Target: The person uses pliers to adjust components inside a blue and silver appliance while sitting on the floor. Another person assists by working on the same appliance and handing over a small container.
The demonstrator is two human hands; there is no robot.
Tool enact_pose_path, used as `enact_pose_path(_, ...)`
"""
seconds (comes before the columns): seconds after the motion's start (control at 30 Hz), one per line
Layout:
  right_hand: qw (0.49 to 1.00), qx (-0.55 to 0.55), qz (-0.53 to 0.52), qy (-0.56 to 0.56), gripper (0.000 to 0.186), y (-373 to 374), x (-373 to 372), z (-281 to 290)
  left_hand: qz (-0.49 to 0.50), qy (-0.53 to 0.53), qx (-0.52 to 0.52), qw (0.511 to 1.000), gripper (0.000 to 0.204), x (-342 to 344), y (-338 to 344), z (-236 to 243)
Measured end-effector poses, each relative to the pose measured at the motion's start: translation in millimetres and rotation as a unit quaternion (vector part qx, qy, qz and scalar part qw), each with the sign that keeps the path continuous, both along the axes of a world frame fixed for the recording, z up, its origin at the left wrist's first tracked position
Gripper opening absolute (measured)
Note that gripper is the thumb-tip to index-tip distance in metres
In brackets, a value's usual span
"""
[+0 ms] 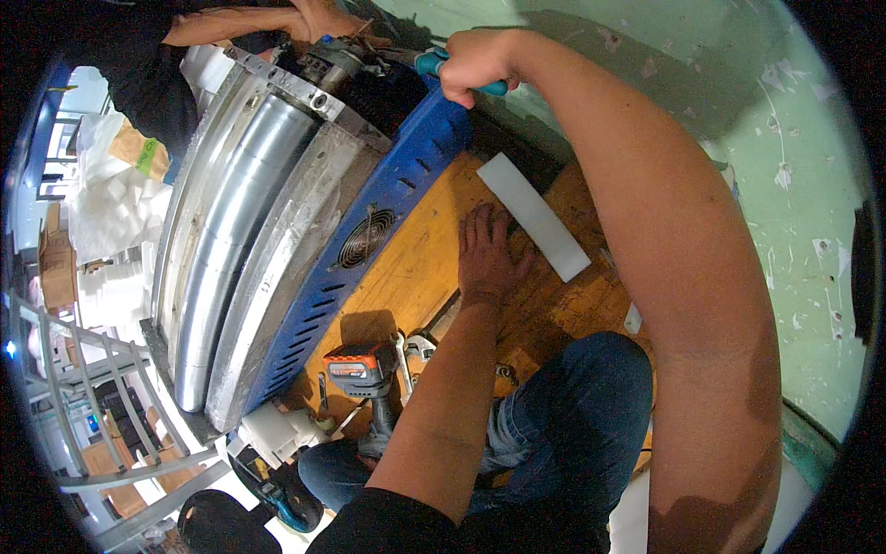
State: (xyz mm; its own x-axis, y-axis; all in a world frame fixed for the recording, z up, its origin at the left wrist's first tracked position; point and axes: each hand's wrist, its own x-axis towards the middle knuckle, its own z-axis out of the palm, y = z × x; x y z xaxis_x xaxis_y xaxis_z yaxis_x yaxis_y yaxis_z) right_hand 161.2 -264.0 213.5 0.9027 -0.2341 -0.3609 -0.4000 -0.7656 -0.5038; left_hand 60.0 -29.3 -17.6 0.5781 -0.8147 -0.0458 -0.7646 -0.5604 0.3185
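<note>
My right hand is closed round the teal handles of a pair of pliers at the top, their jaws pointing left toward the shaft end of a machine. A shiny metal roller runs along this machine, between pale frame bars and a blue slotted side panel with a round fan grille. Fingers spread, my left hand lies flat on the yellow-brown wooden surface. Just beyond it sits a white rectangular strip. How the jaws meet the machine is too dark to tell.
Another person's hand reaches to the machine's far end. A cordless drill and wrenches lie by my left forearm. A peeling green wall stands at right; metal railings and white foam pieces are at left.
</note>
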Motion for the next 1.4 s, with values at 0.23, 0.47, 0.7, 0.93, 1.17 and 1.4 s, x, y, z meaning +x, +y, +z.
enact_pose_path(0.23, 1.000, 0.010, 0.012, -0.006, 0.034, -2, -2, 3, -0.004, -0.003, -0.012, 1.000, 0.080, -1, 0, -5)
enact_pose_path(0.47, 1.000, 0.023, 0.001, -0.003, 0.034, -2, -2, 2, -0.005, 0.018, 0.000, 1.000, 0.080, -1, -1, 6)
enact_pose_path(0.7, 0.999, 0.032, -0.010, -0.014, 0.034, -1, -5, 2, 0.003, 0.028, -0.011, 1.000, 0.080, -1, 0, 10)
enact_pose_path(0.93, 0.999, 0.034, -0.011, -0.007, 0.034, -1, -4, 1, 0.002, 0.030, -0.018, 0.999, 0.085, 0, 0, 8)
enact_pose_path(1.17, 0.999, 0.031, -0.006, -0.003, 0.035, -3, -3, 0, -0.001, 0.027, -0.012, 1.000, 0.085, 0, 0, 10)
enact_pose_path(1.4, 1.000, 0.028, -0.006, -0.002, 0.036, -1, -3, 2, 0.009, 0.008, -0.038, 0.999, 0.081, -2, 1, 3)
